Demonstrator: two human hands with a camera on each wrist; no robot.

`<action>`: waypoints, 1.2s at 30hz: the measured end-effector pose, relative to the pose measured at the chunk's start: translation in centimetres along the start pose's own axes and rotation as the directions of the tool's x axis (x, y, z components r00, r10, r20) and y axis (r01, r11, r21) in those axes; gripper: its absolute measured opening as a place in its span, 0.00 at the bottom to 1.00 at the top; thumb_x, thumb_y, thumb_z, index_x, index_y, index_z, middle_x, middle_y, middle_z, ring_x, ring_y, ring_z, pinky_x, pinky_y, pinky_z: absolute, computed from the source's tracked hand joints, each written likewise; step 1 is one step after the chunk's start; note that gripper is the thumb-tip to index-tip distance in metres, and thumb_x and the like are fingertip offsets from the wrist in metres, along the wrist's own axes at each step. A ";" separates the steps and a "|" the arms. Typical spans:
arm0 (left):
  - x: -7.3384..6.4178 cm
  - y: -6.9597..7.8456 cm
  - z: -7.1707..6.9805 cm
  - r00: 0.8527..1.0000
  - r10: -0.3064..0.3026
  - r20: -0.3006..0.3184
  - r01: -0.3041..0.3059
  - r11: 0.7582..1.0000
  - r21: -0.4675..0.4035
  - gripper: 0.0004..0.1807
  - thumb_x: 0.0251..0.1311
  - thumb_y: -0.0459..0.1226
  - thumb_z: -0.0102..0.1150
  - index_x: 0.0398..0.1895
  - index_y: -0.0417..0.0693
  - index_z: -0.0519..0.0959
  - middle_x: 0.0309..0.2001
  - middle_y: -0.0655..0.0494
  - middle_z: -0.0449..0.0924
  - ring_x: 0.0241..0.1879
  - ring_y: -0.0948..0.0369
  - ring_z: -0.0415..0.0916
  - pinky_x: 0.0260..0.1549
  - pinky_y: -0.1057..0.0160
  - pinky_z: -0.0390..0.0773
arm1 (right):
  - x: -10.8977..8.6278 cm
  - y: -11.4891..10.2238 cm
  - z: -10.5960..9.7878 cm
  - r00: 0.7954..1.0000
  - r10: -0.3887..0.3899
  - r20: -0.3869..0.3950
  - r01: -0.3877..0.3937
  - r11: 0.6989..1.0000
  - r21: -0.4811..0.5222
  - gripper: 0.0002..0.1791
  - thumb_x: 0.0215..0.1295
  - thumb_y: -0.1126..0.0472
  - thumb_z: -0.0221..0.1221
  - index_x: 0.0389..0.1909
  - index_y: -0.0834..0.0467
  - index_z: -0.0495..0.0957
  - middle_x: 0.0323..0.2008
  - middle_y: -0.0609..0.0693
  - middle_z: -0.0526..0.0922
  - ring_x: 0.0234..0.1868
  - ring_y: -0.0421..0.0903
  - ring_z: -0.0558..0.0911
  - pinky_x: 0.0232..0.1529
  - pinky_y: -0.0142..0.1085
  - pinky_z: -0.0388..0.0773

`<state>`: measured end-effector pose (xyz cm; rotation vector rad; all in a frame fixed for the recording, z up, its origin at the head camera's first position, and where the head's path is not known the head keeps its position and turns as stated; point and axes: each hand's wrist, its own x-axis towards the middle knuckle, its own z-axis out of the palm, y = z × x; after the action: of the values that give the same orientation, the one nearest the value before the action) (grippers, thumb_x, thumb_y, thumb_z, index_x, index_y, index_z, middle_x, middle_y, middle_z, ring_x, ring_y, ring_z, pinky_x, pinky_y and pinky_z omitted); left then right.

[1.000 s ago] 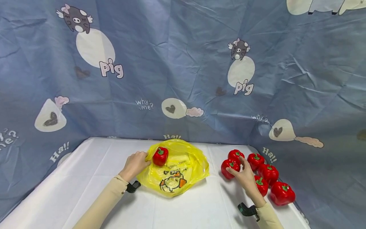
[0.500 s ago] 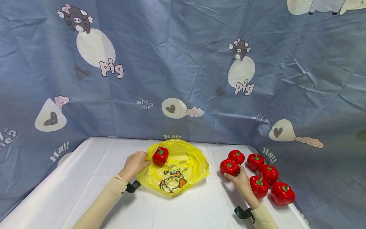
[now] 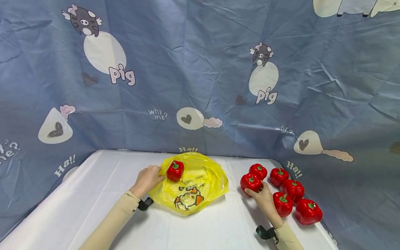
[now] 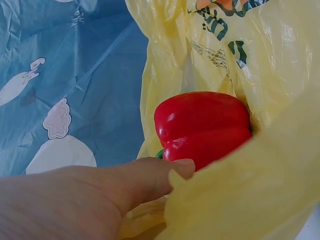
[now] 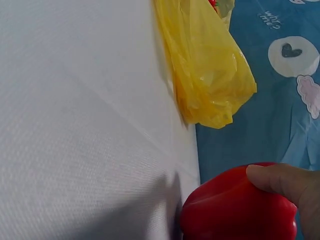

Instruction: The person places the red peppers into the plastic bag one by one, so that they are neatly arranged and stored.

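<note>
- Since a second ago, my right hand [image 3: 265, 198] has come slightly left and nearer, and the held pepper [image 3: 250, 182] has edged left with it; my left hand [image 3: 148, 180] and the yellow bag [image 3: 215, 192] have stayed put.
- My right grip is closed round that pepper, thumb on its near-left side, fingers to the right. I can't tell whether its base touches the white table [image 3: 225, 229].
- It is blocky with no clear long axis, green stem on top.
- What matters most, I judge, is direction: the bag lies left of my right grip, well apart, its mouth facing near and up, with table between.
- My left hand pinches the bag's left rim, so the right hand is the nearer one to the loose peppers.
- Inside, at the far left, sits one red pepper [image 3: 175, 171], just beside my left hand; whether my thumb touches it I can't tell.
- The far pepper [image 3: 258, 171] is just behind my held one; four more lie to the right.
</note>
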<state>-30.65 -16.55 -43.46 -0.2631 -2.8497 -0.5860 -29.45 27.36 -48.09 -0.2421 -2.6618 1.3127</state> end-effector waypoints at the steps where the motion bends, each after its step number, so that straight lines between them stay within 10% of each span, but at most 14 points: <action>1: 0.0 0.0 0.0 1.000 -0.001 0.001 0.001 1.000 -0.003 0.20 0.57 0.37 0.65 0.16 0.48 0.63 0.17 0.58 0.51 0.16 0.62 0.54 0.17 0.66 0.56 | 0.0 0.0 0.0 1.000 0.002 0.000 -0.002 1.000 0.002 0.49 0.56 0.51 0.67 0.67 0.74 0.52 0.64 0.74 0.64 0.64 0.66 0.67 0.63 0.57 0.65; 15: 0.1 0.0 -0.1 1.000 -0.023 -0.017 0.022 1.000 -0.008 0.18 0.60 0.42 0.63 0.18 0.45 0.70 0.15 0.59 0.53 0.14 0.63 0.56 0.15 0.66 0.56 | -0.3 -1.3 -0.5 0.997 -0.019 -0.073 0.023 0.998 0.053 0.51 0.55 0.45 0.67 0.68 0.73 0.55 0.60 0.72 0.71 0.60 0.64 0.72 0.60 0.54 0.70; 23: 0.2 -0.1 -0.5 0.983 -0.038 -0.182 0.038 0.999 -0.005 0.19 0.61 0.40 0.62 0.47 0.33 0.80 0.31 0.39 0.84 0.17 0.54 0.74 0.16 0.57 0.72 | -0.9 -3.7 -1.3 0.998 -0.025 -0.052 0.032 0.990 0.137 0.54 0.53 0.42 0.68 0.70 0.69 0.53 0.63 0.69 0.69 0.63 0.61 0.71 0.60 0.52 0.71; 36: 0.4 -0.2 -0.6 0.975 -0.023 -0.223 0.017 1.000 -0.025 0.13 0.59 0.38 0.63 0.40 0.36 0.83 0.34 0.40 0.85 0.16 0.59 0.71 0.15 0.60 0.70 | -2.7 -9.2 1.1 0.979 -0.203 0.028 0.191 0.953 0.233 0.44 0.49 0.52 0.73 0.65 0.63 0.64 0.61 0.62 0.73 0.61 0.57 0.74 0.59 0.46 0.72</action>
<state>-30.92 -16.93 -42.86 -0.1610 -2.6329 -0.6115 -27.71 20.43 -41.63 0.0877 -2.4666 1.5590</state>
